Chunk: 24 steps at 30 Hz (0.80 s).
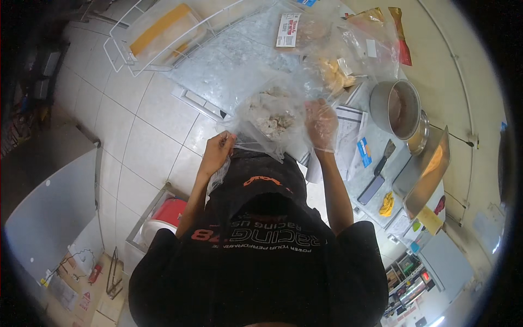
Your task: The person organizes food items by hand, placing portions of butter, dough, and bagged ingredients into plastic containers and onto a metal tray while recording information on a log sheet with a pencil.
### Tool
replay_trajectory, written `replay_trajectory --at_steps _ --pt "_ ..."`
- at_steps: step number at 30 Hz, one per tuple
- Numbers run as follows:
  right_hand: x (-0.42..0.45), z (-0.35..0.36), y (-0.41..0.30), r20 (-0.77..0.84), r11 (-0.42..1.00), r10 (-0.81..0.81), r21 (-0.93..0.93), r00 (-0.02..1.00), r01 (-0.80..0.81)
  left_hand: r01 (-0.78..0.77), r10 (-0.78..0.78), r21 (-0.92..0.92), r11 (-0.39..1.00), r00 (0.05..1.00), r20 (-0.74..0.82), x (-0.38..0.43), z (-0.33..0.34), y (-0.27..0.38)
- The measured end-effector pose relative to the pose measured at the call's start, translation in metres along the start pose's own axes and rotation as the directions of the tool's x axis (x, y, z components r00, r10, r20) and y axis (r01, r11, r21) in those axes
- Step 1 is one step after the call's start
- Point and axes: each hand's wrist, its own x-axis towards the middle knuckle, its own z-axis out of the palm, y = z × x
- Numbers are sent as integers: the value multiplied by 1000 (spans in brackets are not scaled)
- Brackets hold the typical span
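In front of my body a clear plastic bag (253,107) spreads over the front edge of the grey-topped table (229,53). Inside it lies a pale, lumpy mass (278,122); what it is I cannot tell. My left hand (218,150) pinches the bag's near left edge, and a strip of loose plastic hangs below the fingers. On the other side my right hand (322,126) grips the bag, covered to the wrist by thin clear plastic. Whether that cover is a glove or part of the bag is unclear.
Packaged food (304,30) and a bag of yellowish pieces (335,75) lie beyond. To the right stand a round metal pot (396,108) and metal tray (425,171), near a scraper (385,157), phone (371,190) and papers (347,126). A white wire rack (163,41) stands far left.
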Motion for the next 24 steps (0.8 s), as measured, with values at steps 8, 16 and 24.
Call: replay_trajectory --at_steps 8,16,24 --pt "-16 4 -62 185 912 -191 397 964 105 51 -56 -145 988 998 -25 -8 16 -12" --pt "-2 73 -74 430 999 15 26 903 -29 -53 55 32 998 995 -87 -4 13 -40" --pt "-3 73 -15 490 970 -158 237 857 44 -49 121 240 969 948 -293 -4 34 -46"
